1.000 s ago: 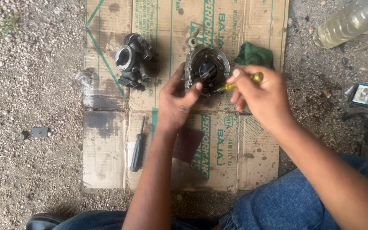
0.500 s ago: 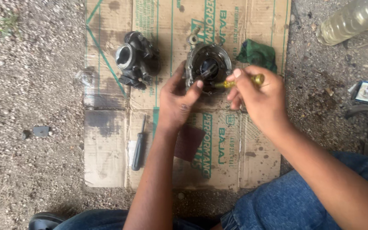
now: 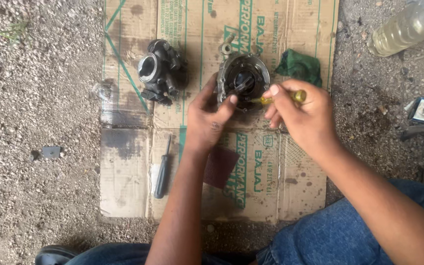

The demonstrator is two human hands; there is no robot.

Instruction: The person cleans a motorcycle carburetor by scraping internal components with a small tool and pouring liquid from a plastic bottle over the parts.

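A round dark metal engine part (image 3: 244, 77) lies on the flattened cardboard (image 3: 123, 172). My left hand (image 3: 206, 120) grips its lower left rim with fingers and thumb. My right hand (image 3: 303, 117) holds a yellow-handled screwdriver (image 3: 283, 97), whose tip points left into the part's lower right side. A small metal ring (image 3: 226, 48) lies just above the part.
A dark carburettor body (image 3: 159, 71) sits to the left on the cardboard. A green rag (image 3: 299, 66) lies to the right, a black screwdriver (image 3: 162, 169) and a dark red square pad (image 3: 220, 167) lower down. A plastic bottle (image 3: 408, 27) of yellowish liquid lies on gravel.
Both hands stay on the round part and the screwdriver; only slight shifts of the fingers and of the view show.
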